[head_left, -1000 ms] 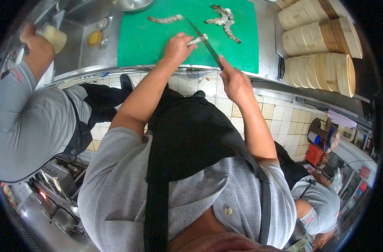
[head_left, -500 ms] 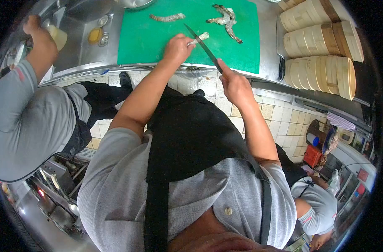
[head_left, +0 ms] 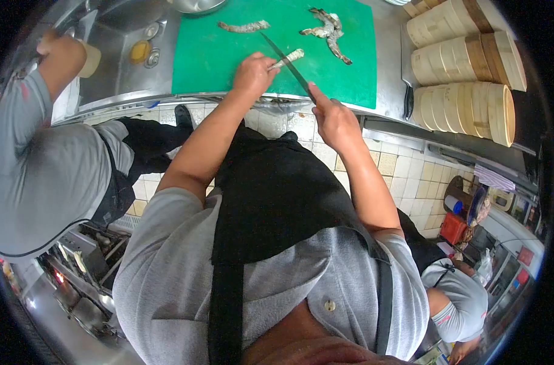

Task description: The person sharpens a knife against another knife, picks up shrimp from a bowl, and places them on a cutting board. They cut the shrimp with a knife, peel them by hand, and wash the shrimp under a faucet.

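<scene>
My left hand [head_left: 252,74] is closed on one end of a shrimp [head_left: 294,56] above the green cutting board [head_left: 213,64]. My right hand [head_left: 337,123] grips the handle of a knife [head_left: 287,65], its long blade slanting up and left across the held shrimp. Whether the edge cuts into the flesh cannot be made out. A single shrimp [head_left: 243,27] lies farther back on the board. To its right is a small pile of shrimp [head_left: 329,31] with dark tails.
Left of the board is a metal sink [head_left: 110,61] with a yellow sponge [head_left: 139,52]. Stacked bamboo steamers [head_left: 462,109] stand at the right, beside another knife's black handle [head_left: 408,100]. A metal bowl [head_left: 198,5] sits behind. Co-workers [head_left: 58,176] stand at left and right.
The knife blade has shifted slightly left and toward me along the held shrimp. My left hand stays nearly in place. The left co-worker's arm has moved.
</scene>
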`<action>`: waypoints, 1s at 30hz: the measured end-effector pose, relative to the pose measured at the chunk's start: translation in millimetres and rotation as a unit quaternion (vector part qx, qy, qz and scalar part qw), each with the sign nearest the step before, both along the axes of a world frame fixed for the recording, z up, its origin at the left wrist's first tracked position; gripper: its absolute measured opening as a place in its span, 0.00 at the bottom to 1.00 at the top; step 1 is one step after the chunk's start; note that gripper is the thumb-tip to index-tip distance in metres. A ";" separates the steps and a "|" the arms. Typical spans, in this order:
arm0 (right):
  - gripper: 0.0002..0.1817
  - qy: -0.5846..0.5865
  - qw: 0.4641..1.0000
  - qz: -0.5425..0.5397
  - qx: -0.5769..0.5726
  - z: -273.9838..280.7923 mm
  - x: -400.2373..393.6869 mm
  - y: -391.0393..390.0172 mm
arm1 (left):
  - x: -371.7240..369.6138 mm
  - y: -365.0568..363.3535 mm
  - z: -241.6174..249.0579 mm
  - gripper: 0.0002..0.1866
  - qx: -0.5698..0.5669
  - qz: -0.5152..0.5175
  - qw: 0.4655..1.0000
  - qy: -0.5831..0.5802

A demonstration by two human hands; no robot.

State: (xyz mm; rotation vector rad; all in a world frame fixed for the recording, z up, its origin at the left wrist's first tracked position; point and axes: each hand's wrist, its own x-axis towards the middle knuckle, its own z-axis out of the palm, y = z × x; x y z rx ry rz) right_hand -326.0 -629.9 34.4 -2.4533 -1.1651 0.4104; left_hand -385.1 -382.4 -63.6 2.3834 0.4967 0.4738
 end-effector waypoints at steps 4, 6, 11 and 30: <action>0.32 0.025 0.999 0.003 -0.026 6.7 -3.5 -6.2 | -4.7 -1.4 0.1 0.09 0.002 0.010 1.000 -0.008; 0.32 0.014 1.000 0.000 -0.010 -6.8 -1.7 -0.2 | -5.8 -0.6 -1.0 0.09 0.012 0.005 1.000 -0.016; 0.32 0.026 1.000 0.003 0.010 -0.1 -3.1 1.2 | -5.4 1.0 0.1 0.08 0.005 0.008 1.000 -0.003; 0.32 0.022 0.999 0.015 0.026 3.1 -6.4 12.2 | -5.7 2.8 1.7 0.09 0.025 0.007 1.000 -0.008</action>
